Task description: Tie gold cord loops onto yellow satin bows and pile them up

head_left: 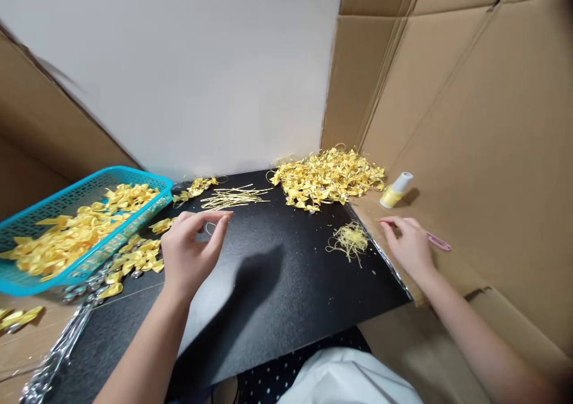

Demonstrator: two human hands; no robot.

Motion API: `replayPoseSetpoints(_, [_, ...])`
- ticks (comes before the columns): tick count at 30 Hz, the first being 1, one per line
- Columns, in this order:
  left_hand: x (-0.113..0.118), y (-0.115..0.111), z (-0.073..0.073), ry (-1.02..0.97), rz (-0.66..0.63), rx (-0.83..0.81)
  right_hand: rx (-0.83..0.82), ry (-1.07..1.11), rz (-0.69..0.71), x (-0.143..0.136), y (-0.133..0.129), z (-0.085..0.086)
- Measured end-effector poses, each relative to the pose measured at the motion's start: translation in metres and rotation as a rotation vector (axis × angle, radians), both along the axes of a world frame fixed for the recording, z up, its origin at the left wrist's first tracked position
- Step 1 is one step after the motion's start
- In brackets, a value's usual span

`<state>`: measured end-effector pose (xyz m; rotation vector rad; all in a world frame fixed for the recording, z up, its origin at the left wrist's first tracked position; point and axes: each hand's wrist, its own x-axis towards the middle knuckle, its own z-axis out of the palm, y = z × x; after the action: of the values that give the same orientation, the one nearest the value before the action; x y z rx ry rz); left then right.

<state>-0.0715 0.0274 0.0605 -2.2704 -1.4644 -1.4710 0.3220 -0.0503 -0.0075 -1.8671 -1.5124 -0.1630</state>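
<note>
My left hand [190, 252] is raised over the black work surface [286, 284], thumb and index finger pinched together. A small loop of thin yellow cord [209, 228] shows inside the pinch. To the right, my right hand [408, 246] is closed, thumb and index fingertip together; anything between them is too small to make out. Behind it a pink-handled tool [439, 242] sticks out; I cannot tell whether it is held. Cord scraps [351, 240] lie left of that hand. Yellow ribbon bows [141, 256] lie beside my left hand.
A turquoise basket [166, 188] of yellow bows stands at left. Cut gold cords [237, 197] lie at the back, near a large heap of bows [329, 177]. A spool [396, 190] stands on cardboard at right. Cardboard walls [483, 123] flank the surface.
</note>
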Motion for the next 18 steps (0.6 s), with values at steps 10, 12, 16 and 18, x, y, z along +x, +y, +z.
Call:
replayPoseSetpoints(10, [0.016, 0.003, 0.022, 0.06, -0.127, -0.021, -0.129, -0.054, -0.063, 0.05, -0.003, -0.029])
replayPoseSetpoints(12, [0.016, 0.004, 0.024, 0.044, -0.137, -0.053, -0.125, -0.051, -0.069, 0.052, -0.003, -0.029])
replayPoseSetpoints(16, [0.019, 0.006, 0.028, 0.021, -0.165, -0.107, -0.01, -0.013, -0.052, 0.039, 0.001, -0.008])
replayPoseSetpoints(18, [0.023, 0.007, 0.03, 0.009, -0.184, -0.124, 0.082, 0.074, 0.041, 0.012, 0.007, 0.014])
